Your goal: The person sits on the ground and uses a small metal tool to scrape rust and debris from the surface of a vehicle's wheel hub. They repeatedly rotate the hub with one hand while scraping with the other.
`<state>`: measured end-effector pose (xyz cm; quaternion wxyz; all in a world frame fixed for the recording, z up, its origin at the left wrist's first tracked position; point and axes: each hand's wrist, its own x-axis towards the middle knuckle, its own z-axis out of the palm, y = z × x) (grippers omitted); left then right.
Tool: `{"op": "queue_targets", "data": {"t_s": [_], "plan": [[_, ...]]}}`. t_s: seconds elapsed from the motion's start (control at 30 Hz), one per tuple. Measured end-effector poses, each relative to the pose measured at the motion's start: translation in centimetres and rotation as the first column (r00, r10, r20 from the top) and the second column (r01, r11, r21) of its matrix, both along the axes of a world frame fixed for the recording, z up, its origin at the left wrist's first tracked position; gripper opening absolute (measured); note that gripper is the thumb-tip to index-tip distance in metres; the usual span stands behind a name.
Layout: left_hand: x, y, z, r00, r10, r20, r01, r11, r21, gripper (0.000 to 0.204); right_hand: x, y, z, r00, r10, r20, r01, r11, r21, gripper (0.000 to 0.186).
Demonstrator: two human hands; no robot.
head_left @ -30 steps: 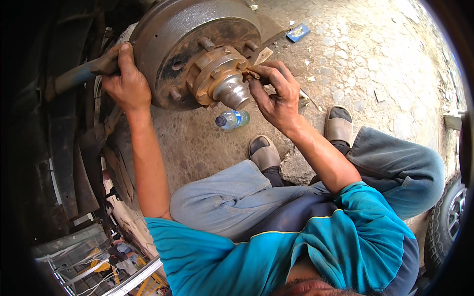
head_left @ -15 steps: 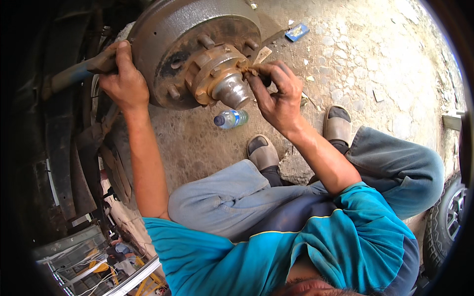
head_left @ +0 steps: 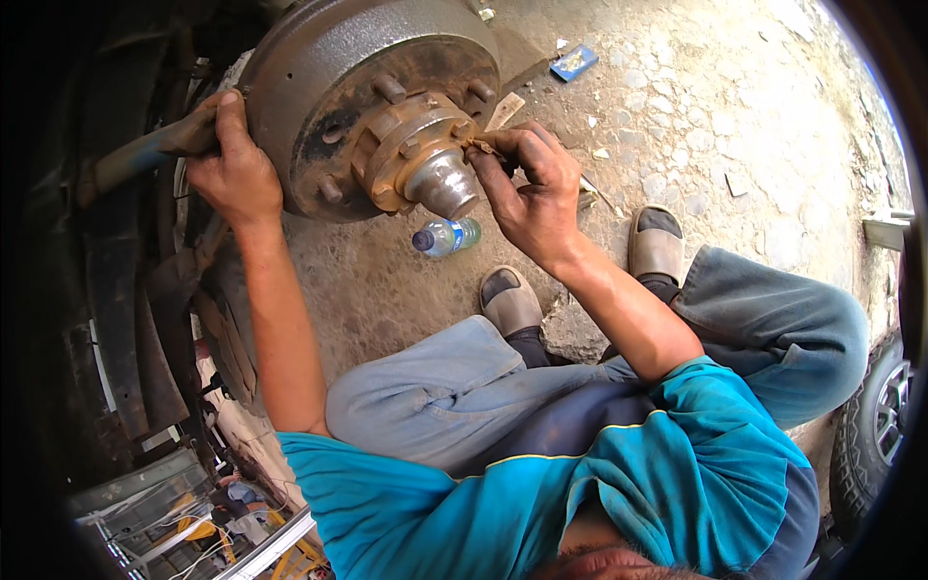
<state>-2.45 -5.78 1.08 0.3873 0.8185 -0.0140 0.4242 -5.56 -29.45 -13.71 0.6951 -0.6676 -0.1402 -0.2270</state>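
Note:
A dark, round brake drum (head_left: 333,82) with wheel studs stands at the upper left. From its middle sticks a rusty hub (head_left: 391,145) ringed with bolts, ending in a shiny metal cap (head_left: 442,184). My left hand (head_left: 237,179) is closed at the drum's rear left edge, by the end of a metal bar (head_left: 145,153). Its thumb shows, but the other fingers and what they grip are hidden. At the hub's right rim my right hand (head_left: 536,188) pinches a small rusty piece (head_left: 486,148) between thumb and fingers. Whether that piece is fixed to the hub I cannot tell.
Below the hub a plastic bottle (head_left: 447,237) lies on its side. A blue box (head_left: 574,63) rests on the ground farther off. Beside my feet is a stone (head_left: 572,329). A spare wheel (head_left: 875,425) stands at the right; dark vehicle parts (head_left: 121,290) fill the left.
The drum, hub and both hands sit slightly farther left and lower in the view. My right hand is still pinching at the hub's rim, and my left hand keeps its place.

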Motion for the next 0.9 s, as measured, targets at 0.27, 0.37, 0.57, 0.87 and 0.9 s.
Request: {"op": "queue_targets", "data": {"t_s": [0.27,0.37,0.57,0.87,0.9], "plan": [[0.0,0.0,-0.5,1.0,0.009,0.014,-0.01,0.999,0.043,0.024,0.1,-0.1,-0.2,1.0,0.001,0.031,0.0,0.999,-0.035,0.013],[0.2,0.5,-0.2,1.0,0.003,0.007,-0.003,1.0,0.006,0.024,0.0,-0.1,0.3,1.0,-0.006,0.006,0.006,1.0,-0.011,0.013],[0.2,0.3,-0.5,0.998,-0.026,0.049,0.025,0.999,0.037,0.021,-0.1,-0.5,0.5,1.0,-0.004,-0.012,0.004,0.998,-0.059,0.013],[-0.2,-0.2,0.0,0.999,0.037,0.033,-0.04,0.995,0.097,0.023,0.6,-0.5,0.9,0.863,0.255,-0.436,-0.185,0.963,0.196,0.016],[-0.2,-0.2,-0.1,0.999,0.029,0.02,-0.031,0.997,0.076,0.023,0.5,-0.4,1.1,0.871,0.236,-0.43,-0.158,0.965,0.209,0.016]]}}
